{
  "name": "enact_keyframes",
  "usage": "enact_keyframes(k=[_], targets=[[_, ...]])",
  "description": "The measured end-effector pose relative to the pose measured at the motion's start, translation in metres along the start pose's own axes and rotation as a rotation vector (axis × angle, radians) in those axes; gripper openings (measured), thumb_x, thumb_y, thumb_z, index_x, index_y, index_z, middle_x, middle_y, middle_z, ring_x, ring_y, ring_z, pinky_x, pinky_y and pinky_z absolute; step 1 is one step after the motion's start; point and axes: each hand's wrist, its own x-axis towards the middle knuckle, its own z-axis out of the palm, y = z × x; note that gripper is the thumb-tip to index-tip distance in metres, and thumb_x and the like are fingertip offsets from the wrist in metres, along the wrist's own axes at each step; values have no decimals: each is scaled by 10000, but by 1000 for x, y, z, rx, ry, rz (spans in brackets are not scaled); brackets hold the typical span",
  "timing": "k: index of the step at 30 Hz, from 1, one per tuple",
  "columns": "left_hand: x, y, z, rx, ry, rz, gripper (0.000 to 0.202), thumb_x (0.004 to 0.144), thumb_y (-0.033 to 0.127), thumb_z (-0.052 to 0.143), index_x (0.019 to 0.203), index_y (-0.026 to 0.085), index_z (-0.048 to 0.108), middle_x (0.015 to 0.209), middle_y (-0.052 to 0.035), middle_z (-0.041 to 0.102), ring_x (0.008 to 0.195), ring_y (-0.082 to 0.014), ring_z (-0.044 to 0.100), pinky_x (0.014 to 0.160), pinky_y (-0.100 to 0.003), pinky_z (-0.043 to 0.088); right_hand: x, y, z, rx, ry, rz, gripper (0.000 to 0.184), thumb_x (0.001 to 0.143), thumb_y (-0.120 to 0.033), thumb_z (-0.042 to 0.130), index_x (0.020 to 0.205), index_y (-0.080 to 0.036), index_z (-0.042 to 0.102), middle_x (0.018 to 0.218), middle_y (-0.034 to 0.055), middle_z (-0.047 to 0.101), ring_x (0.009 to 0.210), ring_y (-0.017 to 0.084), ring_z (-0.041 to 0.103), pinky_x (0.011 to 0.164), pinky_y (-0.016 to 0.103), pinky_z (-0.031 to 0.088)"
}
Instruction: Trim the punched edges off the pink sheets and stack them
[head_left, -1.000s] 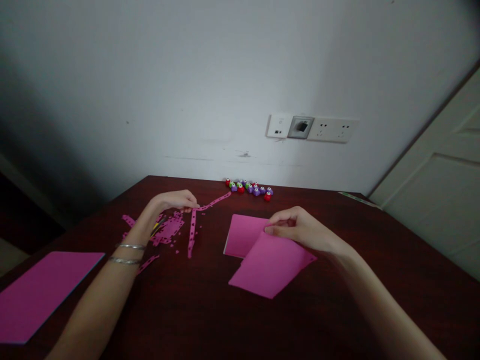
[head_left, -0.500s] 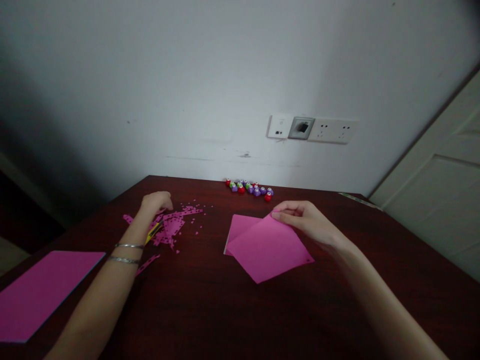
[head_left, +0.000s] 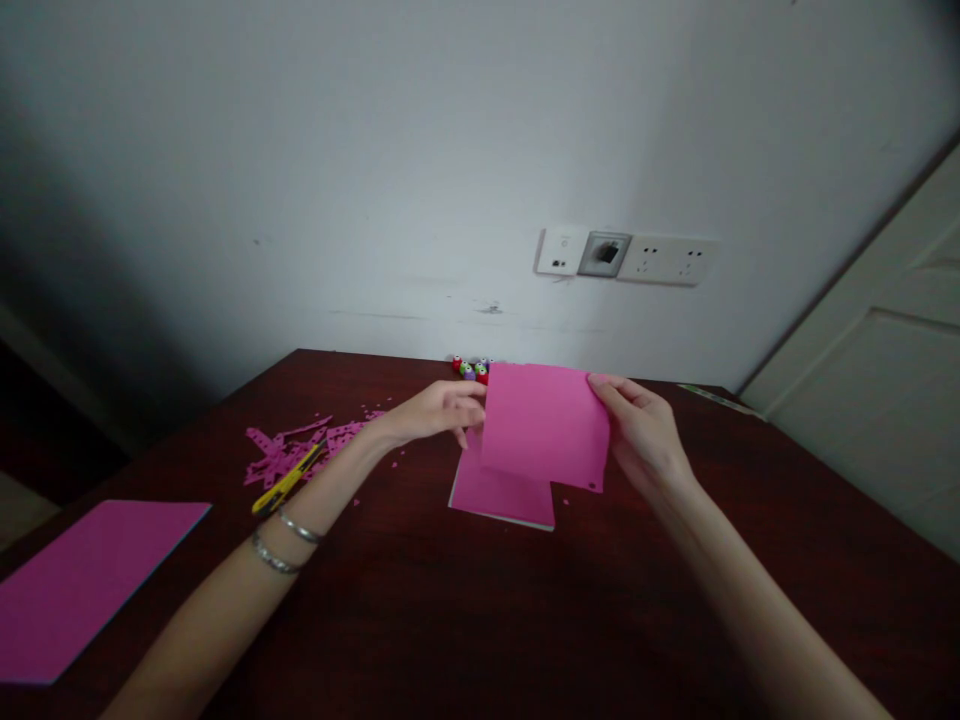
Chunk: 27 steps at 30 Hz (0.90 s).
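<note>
My right hand (head_left: 645, 420) pinches a square sheet of pink paper (head_left: 547, 425) by its upper right corner, thumb in front. The sheet is held up and tilted toward me, with a small dark hole or dot near its lower right corner. At its left edge is my left hand (head_left: 442, 410), fingers apart; whether a fingertip touches the sheet I cannot tell. Below the raised sheet lies a small stack of pink paper (head_left: 510, 500) with a pale lower edge, partly covered.
Left of centre, punched pink scraps (head_left: 277, 455) lie scattered beside a yellow utility knife (head_left: 289, 480). A larger pink sheet (head_left: 97, 590) rests at the left edge. Several small colourful bead-like pieces (head_left: 469, 370) sit by the wall, partly hidden. Sockets (head_left: 667, 260) are on the wall.
My left hand has come away from the scraps, moving right to the sheet's left edge. My right hand has raised and turned the pink sheet, uncovering the front of the stack.
</note>
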Motion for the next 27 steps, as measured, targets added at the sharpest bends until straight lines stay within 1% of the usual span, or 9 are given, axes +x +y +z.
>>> enact_keyframes(k=[4,7,12,15,17,20,22,25,27], targets=[[6,-5,17,30,115,-60,327,745,339,661,967,100,631,748,-65,650,593,-98,568,543,-231,449,0,-2,1,93,-10,45,248,712,-411,672,830,-193,644,843,52,651,664,135,569,600,273,475],[8,-10,13,-29,222,-70,261,748,339,659,856,102,645,684,-49,632,541,-85,551,502,-222,435,-3,-10,2,161,-160,161,284,742,-426,641,895,-187,646,877,77,665,673,142,598,581,268,490],[12,-25,0,-136,420,-34,293,740,328,668,923,101,634,705,-52,623,533,-86,544,486,-231,440,-8,-15,2,125,-421,314,327,667,-291,731,967,-183,661,951,71,688,768,156,647,706,294,534],[15,-32,-2,-180,469,-40,339,726,342,676,967,110,622,765,-65,635,572,-103,569,512,-247,461,-8,-10,3,18,-454,321,291,656,-301,743,907,-167,679,873,71,710,766,161,665,759,306,532],[15,-33,-5,-171,435,-70,354,714,372,677,948,112,620,775,-73,643,595,-120,587,539,-262,472,-6,-7,2,-45,-430,290,245,659,-316,739,839,-158,686,823,68,715,744,153,666,772,308,527],[11,-28,-18,13,342,-229,369,729,467,624,814,108,629,726,-92,653,597,-141,598,522,-259,443,-4,-8,-2,-141,-398,230,221,665,-335,727,793,-160,681,792,61,713,729,147,660,750,307,525],[6,-21,-27,280,437,-293,413,749,524,565,683,119,616,640,-80,635,558,-132,572,495,-248,398,-4,-13,-4,-232,-459,199,212,685,-346,708,779,-158,681,772,59,709,716,143,652,721,298,521],[-2,-3,-29,691,731,-93,368,751,494,573,655,141,618,611,-39,611,587,-120,537,559,-250,386,-12,-23,-3,-368,-678,163,214,741,-364,654,761,-153,685,737,55,698,680,135,631,678,286,508],[-7,13,-17,732,675,77,288,752,431,601,800,151,644,767,-42,653,706,-130,563,651,-256,409,-19,-28,0,-416,-823,148,233,783,-373,606,762,-154,681,717,43,685,653,128,611,648,281,499]])
